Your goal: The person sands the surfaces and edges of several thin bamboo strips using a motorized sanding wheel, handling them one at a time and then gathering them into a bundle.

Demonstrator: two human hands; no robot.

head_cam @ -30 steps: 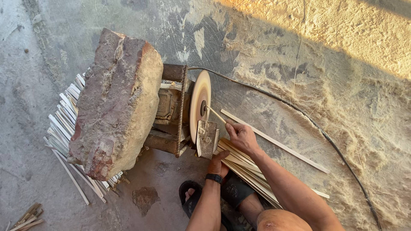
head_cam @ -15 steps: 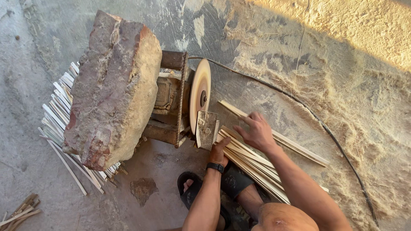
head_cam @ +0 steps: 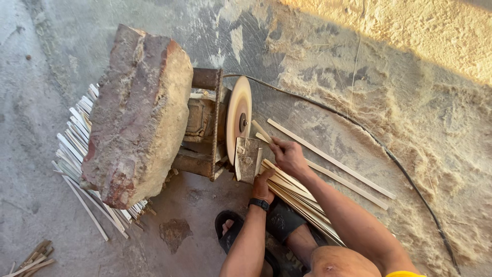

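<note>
Thin pale sticks [head_cam: 77, 138] lay fanned out on the concrete floor [head_cam: 31, 102] at the left, partly under a big rough stone block [head_cam: 138, 115]; right of the block stood a rusty metal frame [head_cam: 205, 128] carrying an upright tan grinding disc [head_cam: 238, 115]; a small metal rest [head_cam: 248, 159] sat just below the disc; the left hand [head_cam: 262, 185], a dark watch [head_cam: 259, 203] on its wrist, pressed on a bundle of bamboo strips [head_cam: 294, 197] near the rest, fingers curled, their grip hidden; the right hand [head_cam: 289, 156] pinched one strip [head_cam: 261, 131] with closed fingers, its tip close to the disc; loose strips [head_cam: 338, 164] and a black cable [head_cam: 379, 149] lay on sawdust toward the right
</note>
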